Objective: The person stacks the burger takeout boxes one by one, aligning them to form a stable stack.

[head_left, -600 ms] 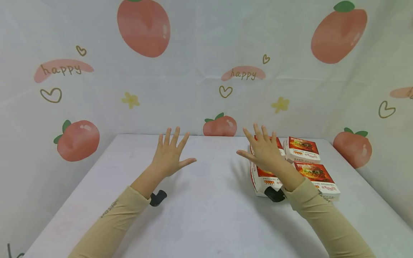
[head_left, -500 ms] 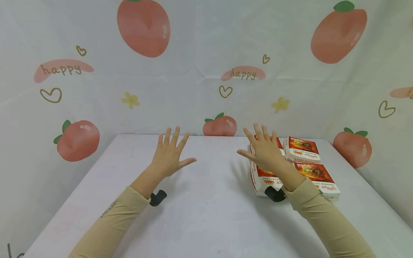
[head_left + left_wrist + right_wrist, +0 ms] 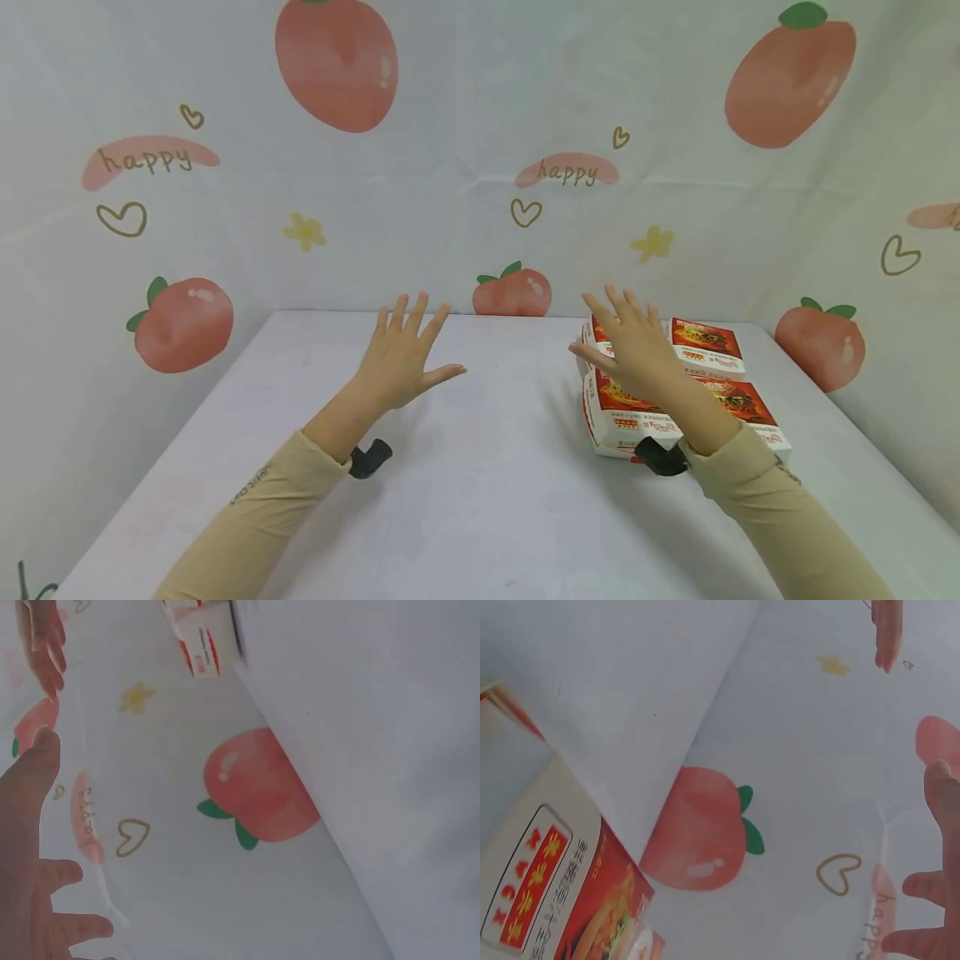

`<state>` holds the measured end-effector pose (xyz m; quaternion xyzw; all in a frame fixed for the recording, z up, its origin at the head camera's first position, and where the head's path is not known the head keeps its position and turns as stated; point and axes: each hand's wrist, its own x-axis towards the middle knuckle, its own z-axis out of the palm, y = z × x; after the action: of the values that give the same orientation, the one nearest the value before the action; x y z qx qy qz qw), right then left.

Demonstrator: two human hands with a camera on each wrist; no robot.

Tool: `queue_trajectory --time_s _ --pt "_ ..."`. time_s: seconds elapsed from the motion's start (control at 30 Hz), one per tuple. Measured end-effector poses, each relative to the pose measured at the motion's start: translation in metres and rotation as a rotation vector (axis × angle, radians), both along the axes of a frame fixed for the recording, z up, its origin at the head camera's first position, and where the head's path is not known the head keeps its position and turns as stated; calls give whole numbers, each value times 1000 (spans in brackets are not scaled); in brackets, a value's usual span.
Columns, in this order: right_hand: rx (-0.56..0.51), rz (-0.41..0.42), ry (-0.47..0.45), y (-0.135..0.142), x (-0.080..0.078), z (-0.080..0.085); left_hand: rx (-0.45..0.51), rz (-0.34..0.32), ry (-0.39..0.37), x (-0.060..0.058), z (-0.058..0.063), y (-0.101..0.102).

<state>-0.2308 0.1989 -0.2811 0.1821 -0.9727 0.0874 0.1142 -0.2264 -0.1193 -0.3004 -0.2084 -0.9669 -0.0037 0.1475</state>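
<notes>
My left hand (image 3: 397,362) hovers over the left half of the white table with its fingers spread, holding nothing. Over the right side, my right hand (image 3: 637,354) is likewise spread and raised, in front of several red-and-white burger boxes. The front-left burger box (image 3: 622,417) is partly covered by that hand and wrist; its printed side also shows large in the right wrist view, as a box panel (image 3: 536,870). Behind it the back-left box (image 3: 592,333) is mostly hidden. The back-right box (image 3: 705,346) and front-right box (image 3: 750,408) sit beside them, the latter partly behind my forearm.
The table (image 3: 480,483) is white and ends at a pale curtain (image 3: 450,108) printed with peaches, hearts and "happy". Black wrist-camera mounts (image 3: 371,458) protrude below both wrists.
My right hand has shifted to the right, uncovering more of the front-left box. My left hand has drifted slightly right. The boxes stay where they were.
</notes>
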Motion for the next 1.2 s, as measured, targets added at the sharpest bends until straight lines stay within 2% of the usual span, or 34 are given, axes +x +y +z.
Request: queue_trajectory --time_s 0.13,0.33,0.43,0.53,0.87,1.1,1.2 --pt "-52 3 6 9 6 1 34 -44 -35 3 1 8" --pt "-85 -9 27 25 14 0 163 -126 -151 6 1 24" --pt "-111 -15 57 33 18 -3 194 -157 -202 6 -2 32" --pt "-126 -29 69 40 22 -5 199 -179 -243 6 -5 41" --pt "-158 -106 19 59 33 -14 181 -255 -314 7 -18 78" --pt "-189 -99 81 76 39 -26 177 -286 -371 7 -29 103" --pt "-205 -115 81 82 42 -29 174 -302 -378 8 -33 113"
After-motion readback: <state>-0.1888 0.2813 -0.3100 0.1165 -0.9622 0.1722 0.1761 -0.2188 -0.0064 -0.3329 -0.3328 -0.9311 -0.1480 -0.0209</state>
